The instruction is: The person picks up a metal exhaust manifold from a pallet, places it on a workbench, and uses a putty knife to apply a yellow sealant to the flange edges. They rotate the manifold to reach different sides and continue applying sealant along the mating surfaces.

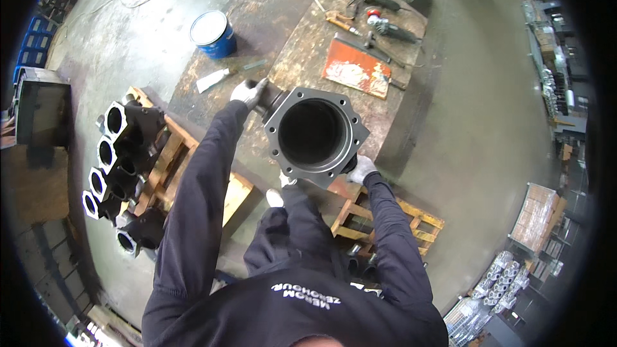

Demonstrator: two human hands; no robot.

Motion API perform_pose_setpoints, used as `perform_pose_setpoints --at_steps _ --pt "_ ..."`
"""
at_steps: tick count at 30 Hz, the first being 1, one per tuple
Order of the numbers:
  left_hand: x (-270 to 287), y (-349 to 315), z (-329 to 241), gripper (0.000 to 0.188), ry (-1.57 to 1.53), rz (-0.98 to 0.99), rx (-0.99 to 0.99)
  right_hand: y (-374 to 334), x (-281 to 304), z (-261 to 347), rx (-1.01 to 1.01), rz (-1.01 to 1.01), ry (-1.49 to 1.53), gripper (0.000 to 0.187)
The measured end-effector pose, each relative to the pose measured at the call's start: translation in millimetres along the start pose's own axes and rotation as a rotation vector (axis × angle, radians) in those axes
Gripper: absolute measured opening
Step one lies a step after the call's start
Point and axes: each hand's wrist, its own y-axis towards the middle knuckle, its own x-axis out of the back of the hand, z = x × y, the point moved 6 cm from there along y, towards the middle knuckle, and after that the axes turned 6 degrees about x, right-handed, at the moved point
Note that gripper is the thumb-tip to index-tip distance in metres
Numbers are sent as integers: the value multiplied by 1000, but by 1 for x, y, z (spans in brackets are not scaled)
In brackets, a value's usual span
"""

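Both gloved hands, left [247, 93] and right [362, 168], grip the heavy dark cast-metal flanged housing [315, 135]; keep it level above the worn surface [283, 19].

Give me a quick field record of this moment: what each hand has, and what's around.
held part: dark metal housing, square bolt flange, open bore facing the camera
left hand: gloved, gripping the housing's far end
right hand: gloved, under the flange's near edge
bench: worn metal top with angle grinders, orange sheet, scraper
floor left: blue can; similar castings on wooden pallet
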Motion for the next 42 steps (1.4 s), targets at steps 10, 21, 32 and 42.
perform_pose_setpoints --at_steps 10,21,32,42 --pt "36 -237 -84 35 -261 -612 -629 -3 2 7 -249 -103 76 45" --pt "-59 -259 -162 54 408 -702 -679 4 63 -82 219 -50 538 58" --pt "-74 -244 -169 48 649 -856 -333 193 224 -281 4 -430 -289 67" --pt "-81 -243 -172 48 525 -793 -241 233 217 -291 155 -462 -309 48"
